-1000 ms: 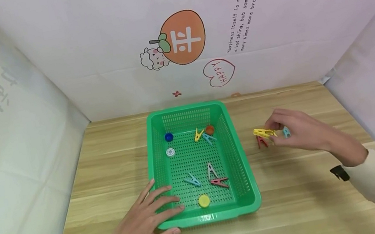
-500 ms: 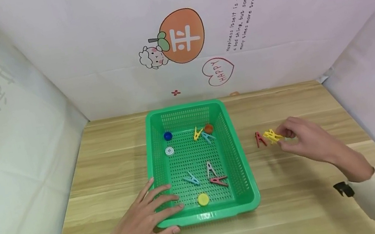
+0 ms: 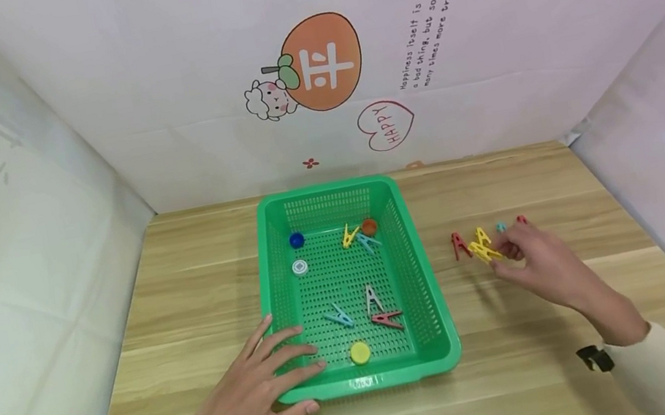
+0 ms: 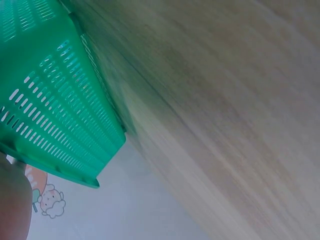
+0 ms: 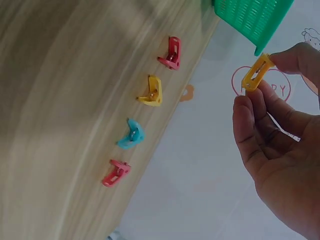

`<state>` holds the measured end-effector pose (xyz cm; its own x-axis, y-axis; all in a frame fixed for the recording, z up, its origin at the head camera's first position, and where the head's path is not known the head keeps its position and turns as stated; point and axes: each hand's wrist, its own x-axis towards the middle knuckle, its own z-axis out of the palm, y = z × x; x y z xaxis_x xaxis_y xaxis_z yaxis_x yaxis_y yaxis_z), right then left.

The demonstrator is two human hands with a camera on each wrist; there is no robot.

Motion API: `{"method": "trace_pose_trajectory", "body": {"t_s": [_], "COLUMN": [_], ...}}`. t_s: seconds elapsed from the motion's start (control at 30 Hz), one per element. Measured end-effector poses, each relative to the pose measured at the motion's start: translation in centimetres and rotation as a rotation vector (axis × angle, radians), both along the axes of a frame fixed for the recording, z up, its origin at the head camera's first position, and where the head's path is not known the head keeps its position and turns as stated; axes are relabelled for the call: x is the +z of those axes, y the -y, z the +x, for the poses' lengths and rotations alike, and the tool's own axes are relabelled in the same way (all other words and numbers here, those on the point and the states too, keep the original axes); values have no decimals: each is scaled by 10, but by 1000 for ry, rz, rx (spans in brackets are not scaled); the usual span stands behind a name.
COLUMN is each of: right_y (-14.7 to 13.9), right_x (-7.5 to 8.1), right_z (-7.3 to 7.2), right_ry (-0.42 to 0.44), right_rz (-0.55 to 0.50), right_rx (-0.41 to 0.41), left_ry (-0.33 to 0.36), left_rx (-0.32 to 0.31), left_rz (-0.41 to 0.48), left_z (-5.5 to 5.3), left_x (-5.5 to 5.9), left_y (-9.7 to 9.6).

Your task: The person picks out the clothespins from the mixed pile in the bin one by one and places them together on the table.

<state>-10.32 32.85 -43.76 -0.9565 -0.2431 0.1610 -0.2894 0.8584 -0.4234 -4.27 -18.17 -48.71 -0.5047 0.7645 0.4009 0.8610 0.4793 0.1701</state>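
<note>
My right hand [image 3: 539,266] pinches a yellow clothespin [image 5: 257,73] between thumb and fingertips, raised above the table in the right wrist view. Beneath and beyond it a row of clothespins lies on the wood: a red one [image 5: 171,53], a second yellow one [image 5: 152,92], a light blue one [image 5: 132,134] and another red one [image 5: 116,172]. My left hand [image 3: 257,393] lies over the near-left corner of a green plastic basket [image 3: 431,294], its fingers spread across the rim. In the left wrist view only a bit of that hand shows beside the perforated basket wall [image 4: 60,105].
Inside the basket are a yellow cap [image 3: 360,353], a blue cap [image 3: 296,240], an orange cap [image 3: 369,227], a white disc [image 3: 299,267] and several clothespins, among them a grey one [image 3: 372,300]. Patterned cloth [image 3: 489,113] closes off the table's back and sides.
My right hand has shifted right and slightly nearer with the yellow clothespin. The second yellow and the far red clothespin on the table now show. My left hand stays on the basket.
</note>
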Motion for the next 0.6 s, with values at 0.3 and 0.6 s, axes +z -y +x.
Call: {"method": "trace_pose_trajectory", "body": {"t_s": [0.3,0.6], "right_y": [9,11], "right_x": [-24,-42], "right_z": [8,14], "right_ry": [-73,-110], "right_rz": [-38,-109], "right_rx": [-76,-119], "left_ry": [-6,-1], "left_rx": [4,11], "left_rz": [0,6], "left_z": [0,0], "left_x": [-1,-3], "left_y": [0,0]}}
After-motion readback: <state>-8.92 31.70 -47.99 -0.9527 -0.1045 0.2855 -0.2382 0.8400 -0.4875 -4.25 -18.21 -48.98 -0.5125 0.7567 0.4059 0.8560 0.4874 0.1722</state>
